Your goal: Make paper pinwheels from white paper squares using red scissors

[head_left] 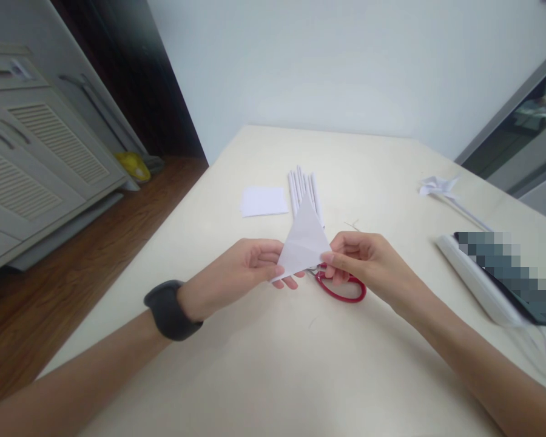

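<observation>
A white sheet of paper (304,240), folded into a triangle with its point away from me, is held above the table between both hands. My left hand (259,261) pinches its left corner, thumb on top and fingers underneath. At the right corner my right hand (352,255) grips it between thumb and fingers. Red-handled scissors (348,297) lie on the table below, partly hidden by the paper and my right hand. Just beyond the paper, several rolled white paper sticks (317,197) lie side by side, their near ends partly covered.
A stack of white paper (264,201) lies left of the sticks on the pale table (236,376). A paper pinwheel (439,187) on a stick rests at the far right. Nearer, a white device (477,279) with a cable holds a dark, pixelated object. A wall stands behind.
</observation>
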Action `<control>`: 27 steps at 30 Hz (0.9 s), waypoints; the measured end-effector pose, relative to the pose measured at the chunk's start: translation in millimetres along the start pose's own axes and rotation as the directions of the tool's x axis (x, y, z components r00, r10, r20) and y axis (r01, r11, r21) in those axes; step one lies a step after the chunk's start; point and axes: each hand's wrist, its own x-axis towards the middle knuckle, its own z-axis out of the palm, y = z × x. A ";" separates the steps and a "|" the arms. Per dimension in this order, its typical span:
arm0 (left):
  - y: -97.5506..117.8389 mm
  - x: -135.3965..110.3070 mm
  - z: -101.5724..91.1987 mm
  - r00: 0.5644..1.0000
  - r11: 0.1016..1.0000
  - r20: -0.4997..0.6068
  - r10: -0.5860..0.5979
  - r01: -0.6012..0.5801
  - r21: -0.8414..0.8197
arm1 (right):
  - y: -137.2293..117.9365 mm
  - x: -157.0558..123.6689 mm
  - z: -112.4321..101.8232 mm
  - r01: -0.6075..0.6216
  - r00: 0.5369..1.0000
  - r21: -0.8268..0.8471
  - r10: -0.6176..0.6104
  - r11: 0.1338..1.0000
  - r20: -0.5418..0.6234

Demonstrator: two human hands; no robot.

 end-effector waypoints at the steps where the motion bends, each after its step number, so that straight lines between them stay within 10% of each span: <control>1: -0.6 0.2 0.2 1.000 1.000 0.001 0.009 -0.009 -0.003 | -0.5 -0.1 -0.3 -0.002 1.000 0.004 0.002 1.000 0.000; 27: 3.9 0.4 9.7 0.990 0.998 -0.142 -0.026 0.018 -0.058 | -3.2 -7.4 5.1 0.030 0.983 -0.189 0.006 0.981 0.184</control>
